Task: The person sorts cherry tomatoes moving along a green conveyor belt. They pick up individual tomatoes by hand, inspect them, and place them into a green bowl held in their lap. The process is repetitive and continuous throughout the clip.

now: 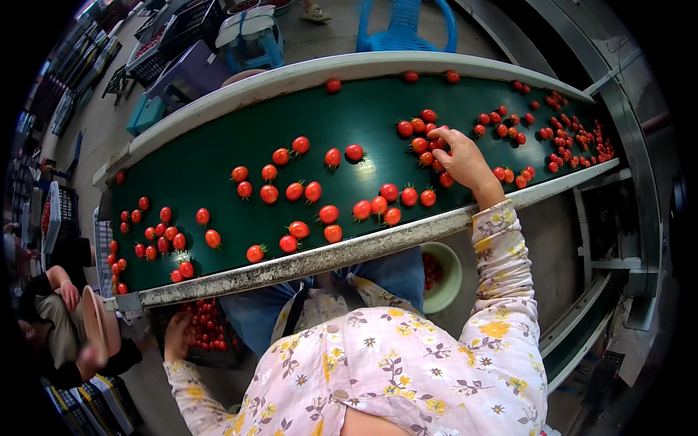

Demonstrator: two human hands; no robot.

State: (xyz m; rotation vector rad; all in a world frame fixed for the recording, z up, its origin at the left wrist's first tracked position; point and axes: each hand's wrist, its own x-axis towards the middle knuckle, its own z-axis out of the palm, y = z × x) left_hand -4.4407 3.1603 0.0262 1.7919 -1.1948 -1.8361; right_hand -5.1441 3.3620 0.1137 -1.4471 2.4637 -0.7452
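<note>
My right hand [462,159] reaches over the green conveyor belt [218,141], its fingers bent and spread above a cluster of small red tomatoes [419,145]; whether they grip one is hard to tell. My left hand [177,335] is low at the left, beside a dark crate [223,357] of red tomatoes [207,324] below the belt's near rail; its fingertips are partly hidden, and I cannot tell whether it holds anything. More tomatoes, some with green stems, lie scattered along the belt, densest at the far right end.
A whitish metal rail [305,270] edges the belt's near side. Under it stands a pale green bucket [450,278] with tomatoes. Another person's hand [70,294] is at the left, near a pink basin [95,321]. Beyond the far rail are a blue plastic chair [406,38] and a purple crate [188,71].
</note>
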